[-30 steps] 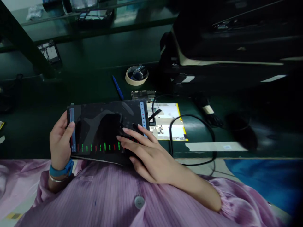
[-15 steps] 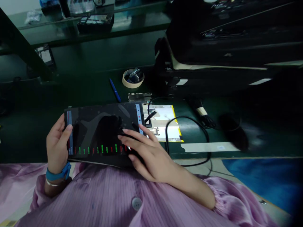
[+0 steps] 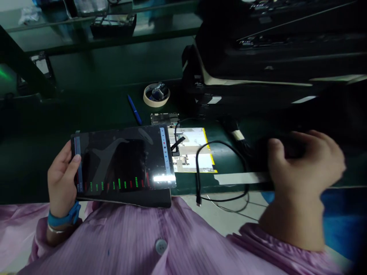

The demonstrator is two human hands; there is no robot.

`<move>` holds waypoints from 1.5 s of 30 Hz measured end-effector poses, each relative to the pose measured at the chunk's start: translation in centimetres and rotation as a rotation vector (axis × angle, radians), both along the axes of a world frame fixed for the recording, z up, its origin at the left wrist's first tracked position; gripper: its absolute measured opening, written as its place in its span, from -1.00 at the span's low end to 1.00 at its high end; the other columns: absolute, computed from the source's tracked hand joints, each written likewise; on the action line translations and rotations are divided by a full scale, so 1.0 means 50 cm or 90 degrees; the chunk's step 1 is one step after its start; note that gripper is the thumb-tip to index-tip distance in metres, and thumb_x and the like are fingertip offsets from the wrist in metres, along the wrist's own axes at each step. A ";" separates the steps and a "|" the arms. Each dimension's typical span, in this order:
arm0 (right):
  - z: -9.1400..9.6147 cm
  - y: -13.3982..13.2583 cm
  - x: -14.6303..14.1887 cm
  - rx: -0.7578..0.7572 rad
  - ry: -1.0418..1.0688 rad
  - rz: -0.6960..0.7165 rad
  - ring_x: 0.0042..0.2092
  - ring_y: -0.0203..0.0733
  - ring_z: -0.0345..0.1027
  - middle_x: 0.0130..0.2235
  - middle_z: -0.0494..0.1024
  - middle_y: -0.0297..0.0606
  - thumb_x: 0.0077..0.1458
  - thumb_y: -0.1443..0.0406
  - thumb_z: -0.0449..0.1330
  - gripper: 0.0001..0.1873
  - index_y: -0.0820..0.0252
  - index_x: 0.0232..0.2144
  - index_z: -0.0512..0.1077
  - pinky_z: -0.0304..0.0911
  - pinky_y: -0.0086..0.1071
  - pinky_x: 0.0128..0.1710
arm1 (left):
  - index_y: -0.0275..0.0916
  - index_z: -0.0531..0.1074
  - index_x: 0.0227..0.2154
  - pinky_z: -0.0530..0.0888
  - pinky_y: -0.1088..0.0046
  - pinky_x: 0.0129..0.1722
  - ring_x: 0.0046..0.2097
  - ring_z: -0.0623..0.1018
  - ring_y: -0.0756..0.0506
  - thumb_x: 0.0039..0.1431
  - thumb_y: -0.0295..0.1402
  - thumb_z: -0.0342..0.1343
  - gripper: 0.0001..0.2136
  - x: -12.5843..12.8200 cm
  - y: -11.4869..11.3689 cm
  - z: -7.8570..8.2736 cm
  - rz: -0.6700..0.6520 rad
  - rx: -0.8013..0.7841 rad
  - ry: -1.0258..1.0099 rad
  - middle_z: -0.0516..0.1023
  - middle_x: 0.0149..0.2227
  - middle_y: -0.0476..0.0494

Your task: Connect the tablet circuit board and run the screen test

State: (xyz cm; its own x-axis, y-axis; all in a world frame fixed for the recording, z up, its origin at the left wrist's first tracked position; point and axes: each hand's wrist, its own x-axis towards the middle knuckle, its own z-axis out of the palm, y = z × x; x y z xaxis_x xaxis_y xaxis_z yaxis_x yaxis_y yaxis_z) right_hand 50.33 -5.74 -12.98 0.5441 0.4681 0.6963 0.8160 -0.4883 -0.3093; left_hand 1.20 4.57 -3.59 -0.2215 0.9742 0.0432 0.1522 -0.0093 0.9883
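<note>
A black tablet [image 3: 120, 156] with rows of red and green text along its screen lies in my left hand [image 3: 61, 179]. My left thumb presses on its left edge and the fingers go underneath. A dark panel [image 3: 155, 198] sticks out below the tablet's near edge. Far to the right, my right hand [image 3: 306, 164] is over the dark side of the bench, away from the tablet. Its thumb and fingers are apart, slightly blurred; the dark area between them is hard to make out.
Beside the tablet lies an opened device [image 3: 195, 137] with white, yellow-edged battery cells. A black cable [image 3: 197, 172] loops over the bench edge. Behind are a blue pen [image 3: 134, 109], a tape roll [image 3: 147, 101] with small parts inside, and a large black case [image 3: 258, 91].
My right hand has left the tablet screen and moved far right. My left hand still holds the tablet. The whole view has shifted slightly.
</note>
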 end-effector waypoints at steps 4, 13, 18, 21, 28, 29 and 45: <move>-0.040 -0.013 0.032 0.061 -0.080 0.088 -0.12 0.31 0.49 -0.11 0.58 0.16 -0.01 -0.03 0.07 -0.45 0.27 -0.25 0.58 0.31 0.12 -0.15 | -0.11 0.49 0.09 0.45 0.33 0.19 0.17 0.51 -0.17 0.15 -0.30 0.27 -0.59 0.002 0.001 0.001 -0.004 -0.003 -0.010 0.57 0.11 -0.05; -0.056 -0.025 0.025 0.032 -0.041 0.074 -0.15 0.35 0.48 -0.10 0.58 0.15 -0.20 0.11 0.15 -0.48 0.30 -0.24 0.61 0.33 0.15 -0.17 | -0.08 0.50 0.08 0.40 0.29 0.25 0.20 0.48 -0.19 0.16 -0.30 0.25 -0.61 -0.001 0.001 0.001 -0.007 0.003 0.011 0.56 0.11 -0.02; -0.045 -0.021 0.021 0.005 -0.029 0.071 -0.17 0.37 0.50 -0.11 0.59 0.18 -0.24 0.15 0.16 -0.51 0.33 -0.28 0.62 0.34 0.14 -0.19 | -0.10 0.51 0.06 0.41 0.35 0.23 0.21 0.46 -0.17 0.15 -0.31 0.27 -0.61 -0.001 0.001 -0.001 0.007 0.014 0.008 0.58 0.10 -0.03; -0.041 -0.017 0.017 -0.033 -0.003 0.030 -0.13 0.35 0.50 -0.08 0.59 0.15 -0.23 0.20 0.20 -0.56 0.30 -0.27 0.62 0.35 0.11 -0.16 | -0.04 0.51 0.05 0.44 0.28 0.22 0.18 0.50 -0.17 0.15 -0.30 0.26 -0.62 -0.005 0.004 -0.004 0.002 0.010 0.024 0.58 0.09 0.02; -0.044 -0.011 0.017 0.004 -0.014 -0.003 -0.15 0.35 0.50 -0.11 0.60 0.14 -0.22 0.14 0.17 -0.54 0.28 -0.29 0.63 0.34 0.12 -0.17 | 0.07 0.51 0.04 0.46 0.25 0.21 0.20 0.48 -0.18 0.15 -0.26 0.23 -0.64 -0.008 0.005 -0.007 0.002 0.004 0.060 0.58 0.08 0.09; -0.045 -0.013 0.018 0.006 -0.018 0.002 -0.15 0.36 0.50 -0.12 0.60 0.15 -0.22 0.12 0.16 -0.51 0.29 -0.29 0.63 0.34 0.13 -0.18 | 0.06 0.51 0.04 0.46 0.26 0.21 0.20 0.48 -0.17 0.16 -0.26 0.23 -0.64 -0.008 0.005 -0.006 0.000 0.002 0.057 0.58 0.08 0.09; 0.130 0.012 -0.242 0.018 0.025 0.453 -0.21 0.03 0.52 -0.24 0.61 -0.12 0.18 0.37 0.14 -0.79 0.12 -0.15 0.51 0.40 -0.13 -0.24 | -0.05 0.50 0.07 0.36 0.18 0.27 0.17 0.50 -0.23 0.11 -0.24 0.29 -0.57 0.007 -0.003 0.013 0.093 -0.069 0.048 0.60 0.07 -0.01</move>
State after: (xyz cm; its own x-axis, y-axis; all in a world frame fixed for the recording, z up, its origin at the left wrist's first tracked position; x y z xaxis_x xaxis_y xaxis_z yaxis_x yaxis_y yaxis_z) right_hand 38.23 -5.15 -6.50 0.1380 0.7010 0.6997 0.9220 0.1671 -0.3493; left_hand 1.57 4.44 -2.94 -0.3609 0.9318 -0.0385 0.2174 0.1242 0.9681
